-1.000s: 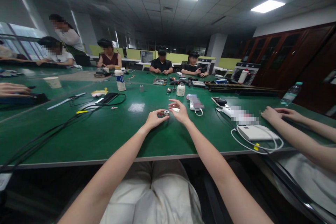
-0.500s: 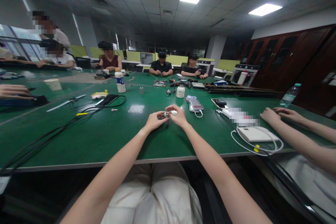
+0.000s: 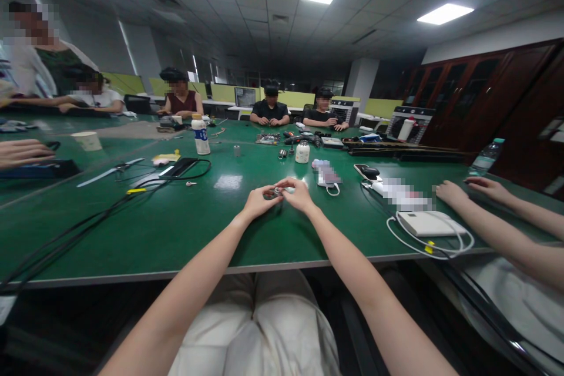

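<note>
"Well, what do you have in your hands over there?"

"From my remote seat, I see a small metal part [image 3: 277,192] between my hands, just over the green table [image 3: 194,235], near its front edge. My left hand [image 3: 259,202] has its thumb and fingers closed on the part from the left."

"And the right?"

"My right hand [image 3: 298,195] is bent in from the other side, with its fingertips at the part. I can't tell whether they grip it or only touch it."

"Any containers about?"

"Four. The nearest is a squat white jar [image 3: 302,153], upright beyond my right hand; its wall hides whatever it holds. Further left stands a drink bottle [image 3: 201,138] with a tan cap and a blue-and-white label, and I can't see its contents either."

"The other two?"

"A paper cup [image 3: 87,141] at far left, near another person's hand [image 3: 24,154]; its inside is too shallow in my view to read. At far right is a clear bottle [image 3: 486,157] with a teal cap, near a person's hands [image 3: 452,194]. It's see-through, but I can't make out a liquid level."

"Anything between the bottle and jar?"

"A small metal cylinder [image 3: 237,151], upright on the table."
</note>
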{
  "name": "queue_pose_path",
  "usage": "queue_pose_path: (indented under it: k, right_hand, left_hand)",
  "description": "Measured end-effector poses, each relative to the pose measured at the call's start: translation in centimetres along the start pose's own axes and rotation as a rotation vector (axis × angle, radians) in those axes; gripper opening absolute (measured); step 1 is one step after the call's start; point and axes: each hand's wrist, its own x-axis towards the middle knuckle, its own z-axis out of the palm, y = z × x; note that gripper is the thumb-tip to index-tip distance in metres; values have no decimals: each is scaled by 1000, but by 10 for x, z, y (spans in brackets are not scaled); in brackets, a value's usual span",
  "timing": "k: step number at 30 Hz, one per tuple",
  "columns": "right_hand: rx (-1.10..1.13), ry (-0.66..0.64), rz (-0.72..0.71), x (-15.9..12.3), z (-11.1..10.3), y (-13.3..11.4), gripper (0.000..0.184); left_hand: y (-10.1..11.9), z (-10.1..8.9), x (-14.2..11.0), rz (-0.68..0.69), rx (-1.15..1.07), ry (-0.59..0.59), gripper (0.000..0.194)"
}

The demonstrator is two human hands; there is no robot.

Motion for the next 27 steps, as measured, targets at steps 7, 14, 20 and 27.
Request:
queue_pose_path:
  k: [7, 14, 20, 27]
  right_hand:
    - [-76, 41, 40, 1, 2, 7, 11]
    - [-65, 68, 51, 2, 2, 8, 8]
    - [-42, 61, 56, 2, 1, 6, 9]
    - [-68, 21, 55, 3, 0, 7, 9]
  left_hand:
    - [-4, 2, 2, 0, -14, 9, 48]
    - [-3, 2, 2, 2, -8, 7, 48]
    - [-5, 2, 3, -6, -2, -2, 51]
    - [-8, 3, 4, -4, 9, -38, 54]
